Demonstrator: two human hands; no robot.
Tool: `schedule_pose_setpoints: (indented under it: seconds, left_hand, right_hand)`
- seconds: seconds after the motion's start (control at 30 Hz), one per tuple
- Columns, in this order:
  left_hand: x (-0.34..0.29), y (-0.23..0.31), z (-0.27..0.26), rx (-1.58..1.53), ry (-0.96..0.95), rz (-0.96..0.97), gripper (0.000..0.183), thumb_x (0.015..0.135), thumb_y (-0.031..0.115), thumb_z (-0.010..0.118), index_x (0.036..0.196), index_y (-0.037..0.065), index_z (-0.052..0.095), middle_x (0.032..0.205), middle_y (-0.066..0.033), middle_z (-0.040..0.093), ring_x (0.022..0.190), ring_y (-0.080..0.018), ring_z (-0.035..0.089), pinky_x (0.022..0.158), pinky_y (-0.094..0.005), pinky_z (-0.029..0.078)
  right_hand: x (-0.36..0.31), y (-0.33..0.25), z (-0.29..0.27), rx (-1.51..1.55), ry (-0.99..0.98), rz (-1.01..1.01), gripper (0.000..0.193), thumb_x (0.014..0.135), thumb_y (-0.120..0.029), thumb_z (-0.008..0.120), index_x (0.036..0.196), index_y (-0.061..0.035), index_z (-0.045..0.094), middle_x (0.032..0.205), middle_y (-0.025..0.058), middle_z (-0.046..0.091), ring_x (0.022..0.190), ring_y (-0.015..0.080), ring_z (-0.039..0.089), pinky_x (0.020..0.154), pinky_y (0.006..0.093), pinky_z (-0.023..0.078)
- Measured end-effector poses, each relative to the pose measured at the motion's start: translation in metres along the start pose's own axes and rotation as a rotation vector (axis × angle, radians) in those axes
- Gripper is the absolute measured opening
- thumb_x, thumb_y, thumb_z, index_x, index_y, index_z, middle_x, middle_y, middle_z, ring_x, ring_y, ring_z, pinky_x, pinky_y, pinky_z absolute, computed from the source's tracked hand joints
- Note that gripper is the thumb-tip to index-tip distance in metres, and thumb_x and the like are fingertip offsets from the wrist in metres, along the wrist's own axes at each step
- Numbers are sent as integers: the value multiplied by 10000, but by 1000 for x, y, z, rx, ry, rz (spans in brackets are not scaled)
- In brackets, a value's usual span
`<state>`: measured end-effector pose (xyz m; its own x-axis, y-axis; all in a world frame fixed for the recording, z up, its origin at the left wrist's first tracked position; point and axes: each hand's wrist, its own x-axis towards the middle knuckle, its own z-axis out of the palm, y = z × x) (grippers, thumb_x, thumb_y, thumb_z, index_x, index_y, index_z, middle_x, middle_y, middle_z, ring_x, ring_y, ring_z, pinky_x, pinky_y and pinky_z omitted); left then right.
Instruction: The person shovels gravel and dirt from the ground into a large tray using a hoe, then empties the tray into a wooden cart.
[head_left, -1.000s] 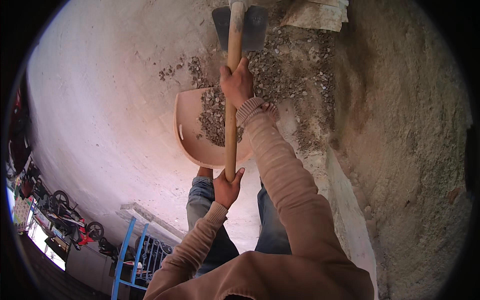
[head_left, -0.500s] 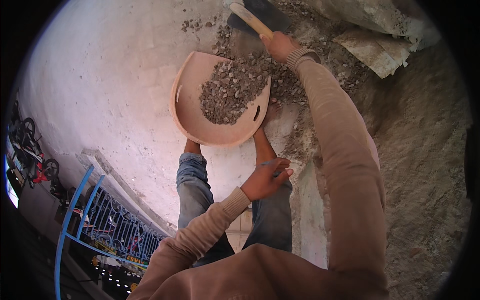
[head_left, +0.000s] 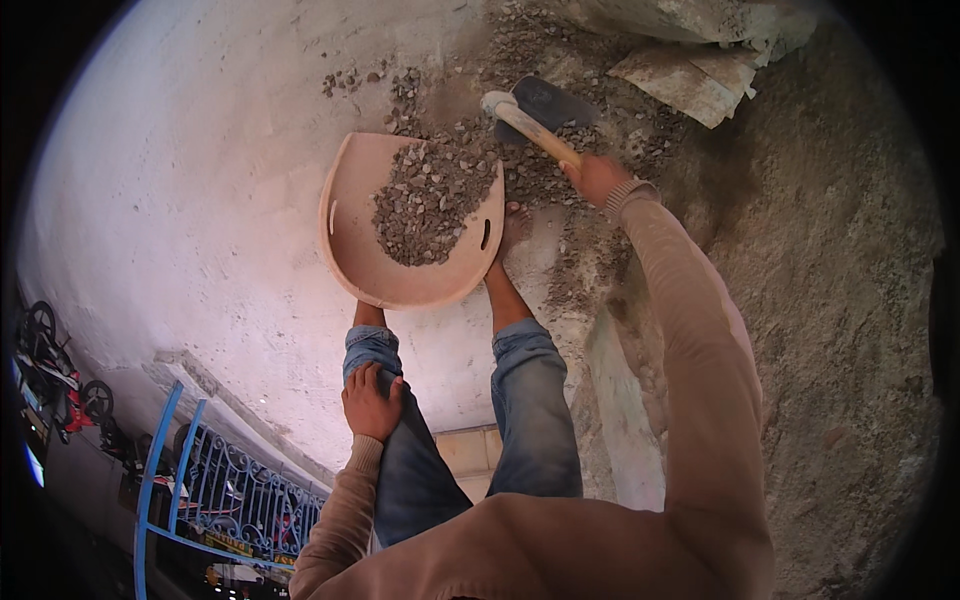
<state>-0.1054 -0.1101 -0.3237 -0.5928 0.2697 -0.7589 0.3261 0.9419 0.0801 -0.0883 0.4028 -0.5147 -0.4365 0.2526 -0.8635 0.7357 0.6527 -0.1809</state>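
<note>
Wood-handled hoe (head_left: 536,132), the right hand (head_left: 600,180) wrapped round its handle, has its blade (head_left: 552,104) at the loose gravel (head_left: 545,178) beyond the front-right corner of the pinkish scoop pan (head_left: 338,262). The left hand (head_left: 372,404) rests, fingers slightly spread, on the left jeans leg (head_left: 425,455). No hand steadies the pan: a stroke snagging its front lip could spill its stones (head_left: 430,205); a stray one could hit the bare right foot (head_left: 516,226).

small stones (head_left: 430,205) sit in the pan (head_left: 420,288). the hoe (head_left: 540,136) is to its right. the gate (head_left: 235,490) is left of the legs (head_left: 535,410).
</note>
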Motion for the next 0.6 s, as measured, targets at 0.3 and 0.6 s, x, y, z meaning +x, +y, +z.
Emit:
schedule_pose_setpoints:
  seconds: [0.3, 0.6]
  left_hand:
    - [9, -7, -6, -21, 43, 34, 377, 868, 359, 667, 1121, 81, 648, 1227, -101, 632, 1201, -316, 540, 980, -461, 421]
    - [16, -24, -21, -5, -33, 7, 444, 860, 381, 686, 1160, 60, 626, 1194, -121, 644, 1161, -318, 557, 955, -448, 445]
  right_hand:
    - [-24, 115, 56, -171, -199, 290, 552, 991, -505, 467, 1210, -35, 653, 1136, 190, 687, 1070, 356, 661, 906, 485, 535]
    - [-91, 66, 43, -264, -190, 207, 514, 990, -465, 482, 1126, -2, 657, 1065, 205, 695, 1042, 370, 661, 884, 486, 530]
